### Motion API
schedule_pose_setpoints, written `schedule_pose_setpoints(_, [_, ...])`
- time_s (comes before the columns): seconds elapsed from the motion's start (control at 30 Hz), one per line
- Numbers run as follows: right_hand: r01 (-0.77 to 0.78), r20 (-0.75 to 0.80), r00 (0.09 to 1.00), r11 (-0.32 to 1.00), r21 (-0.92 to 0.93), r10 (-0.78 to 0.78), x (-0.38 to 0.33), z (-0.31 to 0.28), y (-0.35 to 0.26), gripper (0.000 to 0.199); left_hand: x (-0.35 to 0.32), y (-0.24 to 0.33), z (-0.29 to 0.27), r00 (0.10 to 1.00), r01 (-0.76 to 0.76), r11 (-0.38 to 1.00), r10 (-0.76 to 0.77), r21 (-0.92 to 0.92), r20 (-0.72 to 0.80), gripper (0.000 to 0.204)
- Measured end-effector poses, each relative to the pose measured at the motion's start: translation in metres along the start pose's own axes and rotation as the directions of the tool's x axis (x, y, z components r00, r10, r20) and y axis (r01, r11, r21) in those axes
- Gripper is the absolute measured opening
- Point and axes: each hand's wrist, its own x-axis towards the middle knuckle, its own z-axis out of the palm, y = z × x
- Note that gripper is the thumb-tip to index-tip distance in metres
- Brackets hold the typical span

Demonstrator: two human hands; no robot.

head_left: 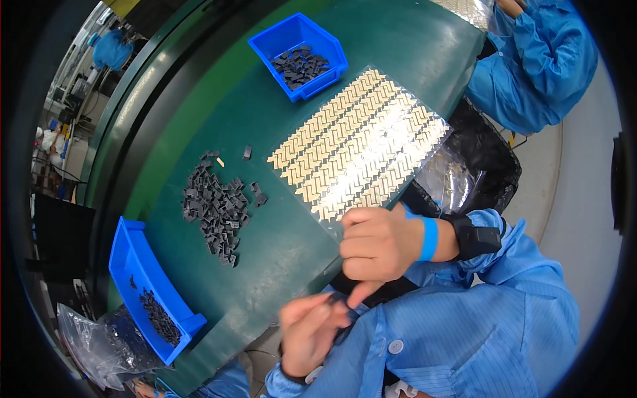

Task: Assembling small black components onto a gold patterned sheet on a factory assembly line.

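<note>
**Both hands meet over a small dark part at the near table edge**

I see my left hand low in the view, just off the near edge of the green table, fingers curled and pinching a small dark part at the fingertips. The part is mostly hidden, so I cannot tell its exact shape. My right hand sits just above it, knuckles bent, its fingers pressed together with one fingertip pointing down onto the same part; it wears a blue wristband and a black wrist device.

Right behind the right hand lies a clear sheet of gold strips, its near corner touching or just beside the knuckles. To the left of the sheet, a loose pile of dark parts rests on the table. A blue bin with more dark parts stands at the far side; another blue bin sits at the near left, a clear plastic bag beside it. A co-worker's blue sleeve shows at the far right.
</note>
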Motion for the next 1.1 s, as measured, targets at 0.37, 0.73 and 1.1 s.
schedule_pose_setpoints(0.37, [-0.376,-0.074,0.926,0.922,-0.092,0.37,-0.029,-0.04,0.008,0.014,-0.103,0.18,-0.142,0.343,0.349,-0.159,0.939,0.924,0.032,0.03])
schedule_pose_setpoints(0.73, [-0.491,-0.011,0.871,0.87,0.028,0.492,-0.026,-0.021,0.007,0.02,0.074,0.034,0.026,0.856,-0.331,-0.534,0.177,0.778,0.486,0.069])
schedule_pose_setpoints(1.1, [-0.458,0.076,0.884,0.887,-0.061,0.461,-0.015,-0.019,0.017,0.026,0.107,0.022,0.016,0.783,-0.422,-0.514,0.208,0.747,0.586,0.055])
